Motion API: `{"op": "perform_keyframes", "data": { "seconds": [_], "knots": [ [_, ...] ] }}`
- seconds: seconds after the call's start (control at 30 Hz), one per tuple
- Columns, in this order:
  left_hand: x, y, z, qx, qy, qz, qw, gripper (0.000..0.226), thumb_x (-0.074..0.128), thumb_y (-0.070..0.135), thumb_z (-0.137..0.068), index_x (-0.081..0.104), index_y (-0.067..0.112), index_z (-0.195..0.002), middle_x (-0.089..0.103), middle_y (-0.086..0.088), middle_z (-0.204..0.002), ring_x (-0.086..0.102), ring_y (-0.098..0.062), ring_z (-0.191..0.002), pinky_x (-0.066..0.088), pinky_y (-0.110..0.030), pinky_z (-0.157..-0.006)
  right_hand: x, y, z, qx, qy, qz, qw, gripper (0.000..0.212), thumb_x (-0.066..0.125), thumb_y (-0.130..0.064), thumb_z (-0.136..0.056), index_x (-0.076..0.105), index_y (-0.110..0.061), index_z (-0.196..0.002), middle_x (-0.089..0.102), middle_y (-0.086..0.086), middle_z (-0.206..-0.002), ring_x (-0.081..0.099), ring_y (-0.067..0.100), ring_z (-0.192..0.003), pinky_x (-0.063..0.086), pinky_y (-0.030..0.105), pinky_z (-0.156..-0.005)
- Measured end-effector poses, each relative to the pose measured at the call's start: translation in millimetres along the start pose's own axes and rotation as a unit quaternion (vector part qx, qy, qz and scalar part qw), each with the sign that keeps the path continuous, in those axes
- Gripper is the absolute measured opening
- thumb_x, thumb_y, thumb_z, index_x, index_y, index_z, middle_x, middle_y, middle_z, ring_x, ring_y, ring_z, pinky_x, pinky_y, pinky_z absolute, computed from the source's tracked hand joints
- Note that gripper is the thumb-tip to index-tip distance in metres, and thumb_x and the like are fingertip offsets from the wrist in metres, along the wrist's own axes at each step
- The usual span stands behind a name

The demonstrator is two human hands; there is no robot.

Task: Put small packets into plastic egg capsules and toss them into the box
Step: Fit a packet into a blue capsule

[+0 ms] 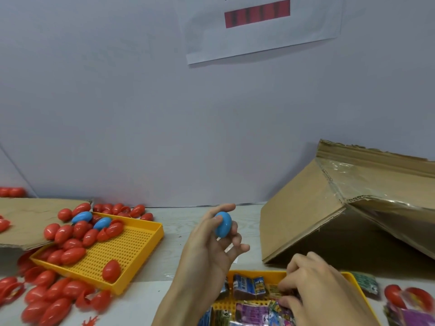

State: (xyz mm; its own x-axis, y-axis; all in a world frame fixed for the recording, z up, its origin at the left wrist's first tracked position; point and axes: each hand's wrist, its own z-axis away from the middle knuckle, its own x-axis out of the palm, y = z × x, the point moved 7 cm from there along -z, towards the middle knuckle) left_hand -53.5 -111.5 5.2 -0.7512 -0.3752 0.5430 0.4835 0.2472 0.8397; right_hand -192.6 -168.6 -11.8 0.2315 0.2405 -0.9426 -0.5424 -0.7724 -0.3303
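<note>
- My left hand [211, 238] holds a closed blue egg capsule [223, 224], smooth and glossy, pinched between thumb and fingertips above the desk [174, 231].
- My right hand [315, 281] reaches into the yellow tray [235, 274], fingers curled round the small printed packets [249, 287].
- The cardboard box [329, 215] lies tipped at the right.

Sheet of paper [261, 31] on the wall, top centre: a red and black striped bar; the black marks at its top edge are cut off, unreadable | Small packets [250, 311] in the yellow tray [235, 275], bottom centre: a digit like "6" on two; other print too blurred to read
</note>
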Motion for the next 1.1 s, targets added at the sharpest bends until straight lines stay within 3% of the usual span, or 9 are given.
{"op": "perform_keyframes", "data": {
  "seconds": [0.1, 0.2, 0.43, 0.53, 0.67, 0.8, 0.9, 0.97, 1.1],
  "knots": [
    [1.9, -1.7, -1.1, -0.003, -0.01, 0.003, 1.0, 0.034, 0.058, 0.028, -0.078, 0.071, 0.016, -0.107, 0.049, -0.005, -0.068, 0.042, -0.015, -0.054, 0.047, -0.029, -0.053, 1.8, -0.3, 0.9, -0.005, 0.005, 0.004, 1.0, 0.029, 0.054, -0.049, -0.091, 0.068, -0.034, -0.112, 0.041, -0.017, -0.101, 0.034, 0.003, -0.098, 0.034, 0.022, -0.089],
    [1.6, -1.8, -2.5, -0.008, -0.007, 0.007, 1.0, 0.02, 0.05, 0.029, -0.088, 0.067, 0.019, -0.094, 0.042, -0.004, -0.065, 0.035, -0.013, -0.047, 0.04, -0.027, -0.044, 1.7, 1.2, 2.6, -0.003, 0.03, -0.003, 1.0, 0.026, 0.053, -0.048, -0.091, 0.069, -0.035, -0.107, 0.04, -0.017, -0.095, 0.034, 0.001, -0.096, 0.034, 0.02, -0.086],
    [-7.1, -7.4, -4.5, -0.024, 0.018, -0.021, 0.999, 0.021, 0.067, 0.022, -0.08, 0.068, 0.017, -0.1, 0.049, -0.005, -0.063, 0.038, -0.013, -0.044, 0.041, -0.026, -0.043, 3.5, 4.9, 2.6, -0.003, 0.034, -0.01, 0.999, 0.034, 0.053, -0.055, -0.089, 0.064, -0.038, -0.116, 0.039, -0.017, -0.097, 0.035, -0.001, -0.095, 0.035, 0.02, -0.088],
    [-12.6, -9.8, -5.9, -0.021, 0.051, -0.106, 0.993, 0.035, 0.062, 0.038, -0.082, 0.061, 0.014, -0.108, 0.05, -0.006, -0.056, 0.038, -0.015, -0.038, 0.043, -0.027, -0.04, 1.7, 3.9, 3.9, 0.001, 0.031, -0.012, 0.999, 0.026, 0.053, -0.053, -0.089, 0.068, -0.04, -0.107, 0.04, -0.017, -0.094, 0.035, -0.001, -0.095, 0.033, 0.018, -0.084],
    [-19.5, -7.5, -6.8, 0.01, 0.084, -0.231, 0.969, 0.044, 0.056, 0.057, -0.078, 0.061, 0.019, -0.1, 0.048, -0.001, -0.051, 0.04, -0.012, -0.039, 0.044, -0.027, -0.042, -3.1, 1.2, 5.1, 0.01, 0.049, -0.02, 0.999, 0.014, 0.054, -0.053, -0.088, 0.06, -0.041, -0.086, 0.041, -0.017, -0.093, 0.038, -0.003, -0.093, 0.035, 0.015, -0.083],
    [-24.1, -4.8, -8.5, 0.03, 0.11, -0.326, 0.938, 0.048, 0.051, 0.069, -0.073, 0.067, 0.026, -0.084, 0.048, 0.005, -0.063, 0.046, -0.008, -0.054, 0.049, -0.021, -0.055, 2.7, -1.2, 5.4, -0.002, 0.009, -0.032, 0.999, 0.03, 0.057, -0.063, -0.082, 0.062, -0.042, -0.103, 0.038, -0.02, -0.097, 0.036, -0.003, -0.096, 0.034, 0.02, -0.09],
    [-24.3, -5.2, -9.4, 0.04, 0.124, -0.295, 0.946, 0.046, 0.053, 0.061, -0.077, 0.068, 0.017, -0.079, 0.058, -0.001, -0.067, 0.058, -0.01, -0.058, 0.051, -0.019, -0.057, 4.1, -3.4, 7.2, 0.003, -0.017, -0.034, 0.999, 0.019, 0.062, -0.061, -0.078, 0.06, -0.042, -0.08, 0.036, -0.021, -0.095, 0.034, -0.002, -0.094, 0.033, 0.021, -0.09],
    [-21.0, -4.9, -9.4, 0.044, 0.113, -0.225, 0.967, 0.039, 0.057, 0.047, -0.085, 0.068, 0.011, -0.076, 0.066, -0.003, -0.068, 0.065, -0.014, -0.061, 0.052, -0.02, -0.056, 2.5, -3.7, 9.7, 0.007, -0.018, -0.044, 0.999, 0.025, 0.064, -0.057, -0.08, 0.052, -0.04, -0.066, 0.036, -0.022, -0.095, 0.035, -0.002, -0.095, 0.034, 0.021, -0.092],
    [-13.4, -5.2, -8.6, 0.027, 0.079, -0.139, 0.987, 0.027, 0.051, 0.012, -0.098, 0.071, 0.011, -0.08, 0.063, -0.013, -0.066, 0.059, -0.021, -0.055, 0.049, -0.023, -0.049, -6.8, -0.7, 7.7, 0.039, -0.018, -0.105, 0.994, 0.021, 0.065, -0.055, -0.08, 0.056, -0.039, -0.07, 0.045, -0.023, -0.1, 0.04, -0.007, -0.098, 0.034, 0.019, -0.097]
  ]
}}
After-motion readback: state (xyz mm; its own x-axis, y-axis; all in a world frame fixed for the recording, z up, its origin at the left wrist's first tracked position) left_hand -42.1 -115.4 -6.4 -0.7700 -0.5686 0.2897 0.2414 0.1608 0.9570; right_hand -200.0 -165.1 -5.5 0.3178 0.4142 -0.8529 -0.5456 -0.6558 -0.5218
